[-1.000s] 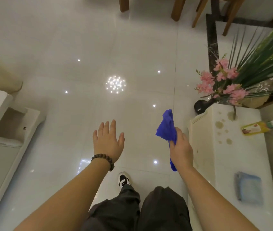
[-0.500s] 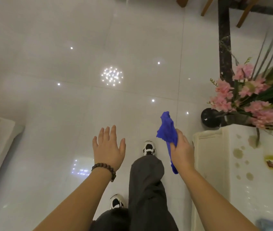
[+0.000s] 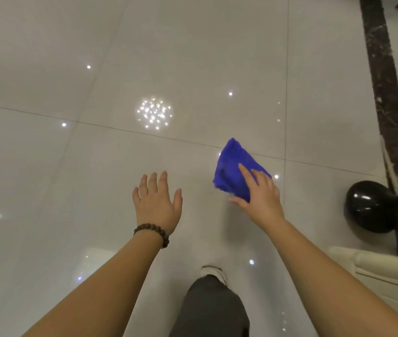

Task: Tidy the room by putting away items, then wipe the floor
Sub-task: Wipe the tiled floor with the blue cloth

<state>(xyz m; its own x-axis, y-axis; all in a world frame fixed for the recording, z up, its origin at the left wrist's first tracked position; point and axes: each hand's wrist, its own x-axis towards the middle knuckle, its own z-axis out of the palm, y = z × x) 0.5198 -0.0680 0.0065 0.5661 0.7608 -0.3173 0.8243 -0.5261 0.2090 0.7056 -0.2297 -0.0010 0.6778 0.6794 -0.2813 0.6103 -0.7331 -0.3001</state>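
Seemingly starting the wiping step, the right hand [image 3: 260, 198] is gripping a cloth [image 3: 235, 169] above the floor [image 3: 95, 69], left hand [image 3: 156, 203] spread open beside the cloth; lowering it onto the tiles likely comes next.

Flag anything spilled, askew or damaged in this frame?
Nothing stands out. The glossy pale tiled floor shows only ceiling-light reflections, no spill visible. The right hand holds the bright blue cloth; the left hand is open and empty.
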